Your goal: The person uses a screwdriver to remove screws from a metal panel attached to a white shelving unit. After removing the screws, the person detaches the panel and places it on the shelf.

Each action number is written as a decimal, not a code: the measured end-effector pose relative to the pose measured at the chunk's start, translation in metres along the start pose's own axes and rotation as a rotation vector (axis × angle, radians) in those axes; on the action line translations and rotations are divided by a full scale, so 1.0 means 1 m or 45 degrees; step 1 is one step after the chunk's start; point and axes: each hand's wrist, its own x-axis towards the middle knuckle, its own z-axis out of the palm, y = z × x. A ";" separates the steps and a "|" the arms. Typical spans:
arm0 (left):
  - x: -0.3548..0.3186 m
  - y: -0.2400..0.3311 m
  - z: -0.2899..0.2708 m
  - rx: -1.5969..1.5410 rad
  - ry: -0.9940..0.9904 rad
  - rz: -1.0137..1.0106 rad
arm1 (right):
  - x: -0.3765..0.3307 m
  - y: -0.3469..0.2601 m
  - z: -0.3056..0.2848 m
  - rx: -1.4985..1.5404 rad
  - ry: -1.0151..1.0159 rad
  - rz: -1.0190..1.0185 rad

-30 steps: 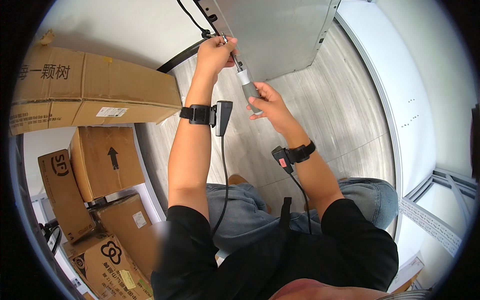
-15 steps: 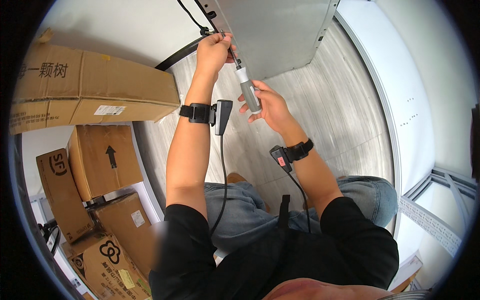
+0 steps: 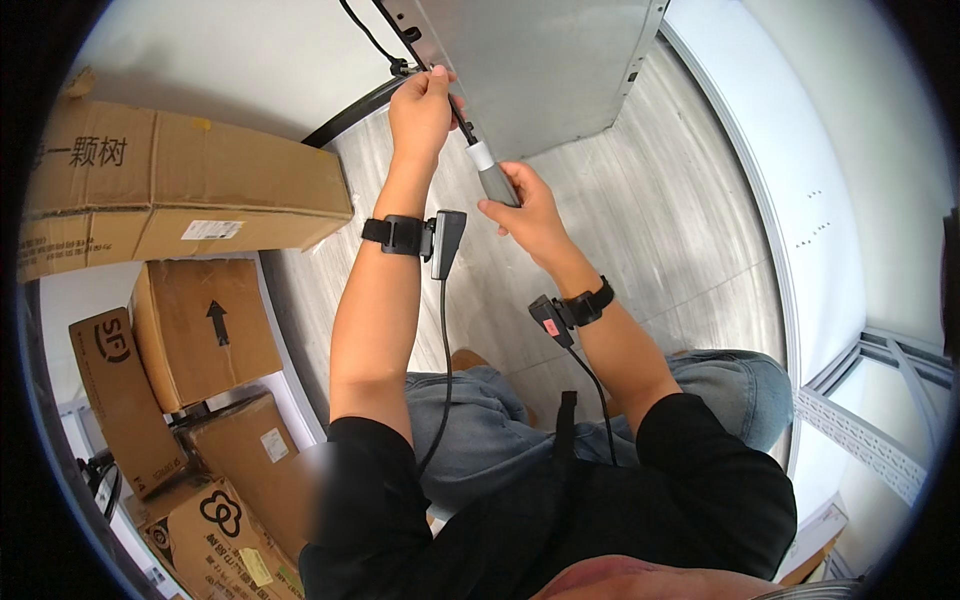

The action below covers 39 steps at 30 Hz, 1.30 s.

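Observation:
A screwdriver [image 3: 494, 180] with a grey and white handle slants up along the lower edge of a silver metal panel [image 3: 540, 70]. My right hand [image 3: 535, 212] is closed around the handle. Its dark shaft runs up to my left hand [image 3: 422, 110], whose thumb and fingers are pinched together at the panel's edge. What lies between those fingertips is hidden, as is the screwdriver's tip. A black cable [image 3: 372, 38] meets a small fitting just above my left hand.
Cardboard boxes [image 3: 205, 330] are stacked on the left, with a long carton [image 3: 250, 175] reaching toward my left forearm. Grey wood-look floor [image 3: 680, 220] lies under my hands. A white wall panel [image 3: 800, 180] and a metal frame [image 3: 870, 450] stand on the right.
My right hand has wrapped its fingers more closely round the handle and has shifted slightly left. My left hand stays at the panel edge. The whole view has shifted a little.

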 end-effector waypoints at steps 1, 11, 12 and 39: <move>0.000 -0.001 0.000 0.020 0.002 0.016 | -0.001 0.001 0.000 -0.013 0.011 -0.015; -0.018 0.013 0.048 -0.085 -0.116 0.202 | -0.013 -0.005 -0.045 0.154 0.079 -0.025; -0.021 0.015 0.057 -0.094 -0.124 0.262 | -0.015 -0.007 -0.054 0.167 0.093 -0.027; -0.073 0.021 0.508 -0.095 -0.802 -0.190 | -0.102 -0.012 -0.431 0.402 0.922 -0.059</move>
